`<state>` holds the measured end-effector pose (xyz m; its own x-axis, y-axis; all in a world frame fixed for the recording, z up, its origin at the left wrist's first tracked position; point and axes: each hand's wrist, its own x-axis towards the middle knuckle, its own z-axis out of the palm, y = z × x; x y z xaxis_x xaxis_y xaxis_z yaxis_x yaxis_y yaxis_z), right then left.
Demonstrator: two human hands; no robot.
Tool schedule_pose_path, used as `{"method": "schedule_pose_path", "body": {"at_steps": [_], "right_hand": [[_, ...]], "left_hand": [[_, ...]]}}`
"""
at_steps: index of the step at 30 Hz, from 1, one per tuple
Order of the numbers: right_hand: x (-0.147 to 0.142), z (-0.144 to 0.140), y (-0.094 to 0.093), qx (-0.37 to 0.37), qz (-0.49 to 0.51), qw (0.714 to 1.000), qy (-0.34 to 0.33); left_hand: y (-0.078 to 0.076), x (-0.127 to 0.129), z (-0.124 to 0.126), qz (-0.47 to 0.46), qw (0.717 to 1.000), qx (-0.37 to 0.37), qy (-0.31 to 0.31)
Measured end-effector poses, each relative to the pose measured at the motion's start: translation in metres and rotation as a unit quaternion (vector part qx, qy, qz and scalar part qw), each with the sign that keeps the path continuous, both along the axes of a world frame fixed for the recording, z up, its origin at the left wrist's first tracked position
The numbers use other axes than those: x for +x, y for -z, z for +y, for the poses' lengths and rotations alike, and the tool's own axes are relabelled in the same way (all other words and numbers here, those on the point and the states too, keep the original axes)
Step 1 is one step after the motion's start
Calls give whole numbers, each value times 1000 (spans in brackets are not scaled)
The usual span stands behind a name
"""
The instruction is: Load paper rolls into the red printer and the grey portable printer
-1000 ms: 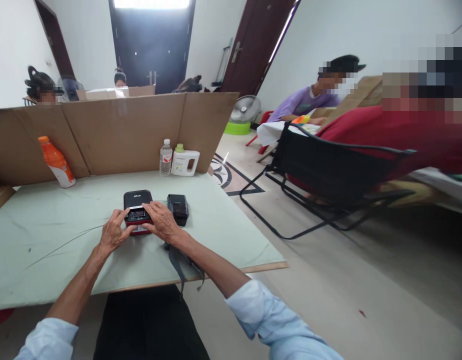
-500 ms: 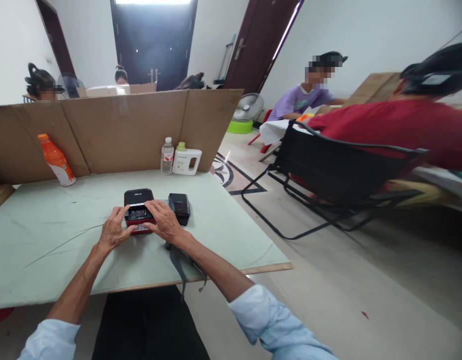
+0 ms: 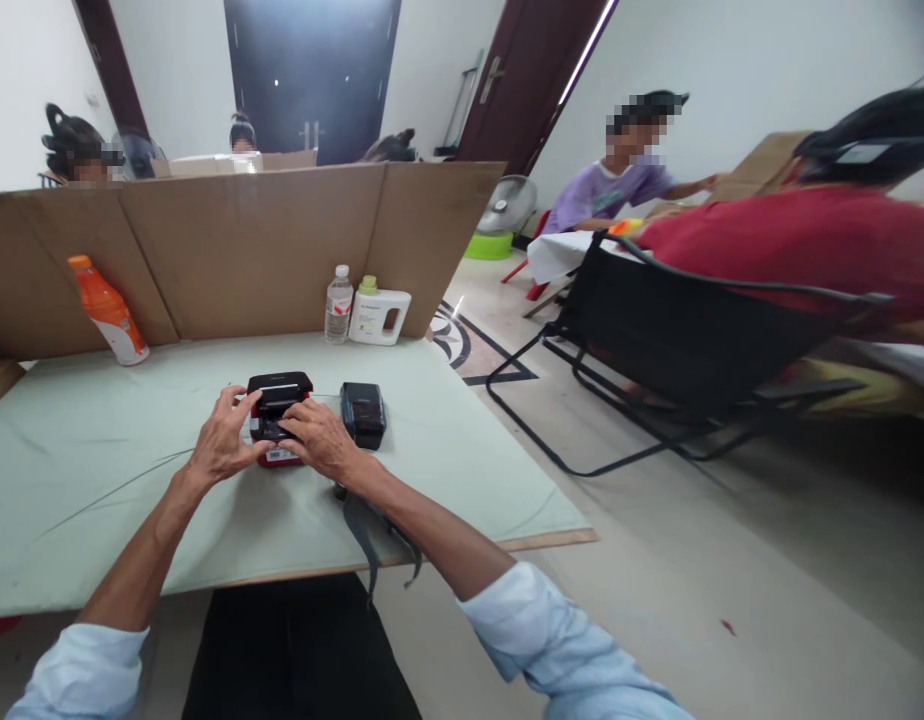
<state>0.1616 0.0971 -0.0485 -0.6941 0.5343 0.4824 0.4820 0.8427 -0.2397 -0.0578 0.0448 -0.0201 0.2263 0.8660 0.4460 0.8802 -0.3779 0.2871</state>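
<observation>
Small red-and-black box-shaped device (image 3: 276, 418): lies on the pale green cloth-covered table (image 3: 94, 480), near the middle, between both hands. Lid part raised at its far end.

Left hand (image 3: 220, 445): at the device's left side, fingers curled against its left edge and top, thumb towards the front; grasping the device. Forearm bare, light blue sleeve pushed up near the elbow, arm reaching in from the near left.

Right hand (image 3: 319, 442): at the device's right side, fingers bent over its top middle, pressing or gripping there. Arm runs in from the near right, elbow bent.

Hidden: the device's top face and front are largely covered by the fingers; a white label on the near face is too small to read.

Black rectangular case (image 3: 363, 414): just right of the device, apart from the right hand. A dark strap (image 3: 368, 535) hangs over the near table edge, partly under the right wrist.
</observation>
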Motion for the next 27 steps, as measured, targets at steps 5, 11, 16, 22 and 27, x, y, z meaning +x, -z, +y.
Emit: {"method": "schedule_pose_path", "body": {"at_steps": [5,11,16,22,27], "right_hand": [[3,0,7,-11,46,999,2],[10,8,1,-60,99,993,-15],[12,17,-12,-105,65,992,-32],[12,22,-14,-148,90,984,-39],[18,31,-9,-212,194,957,-48]], "left_hand": [[-9,17,-8,47,998,10,36],[-3,17,9,-21,995,-36,94],[-7,17,17,-6,994,-55,98],[-17,15,30,-4,982,-114,149],[-19,17,45,-13,984,-137,116]]}}
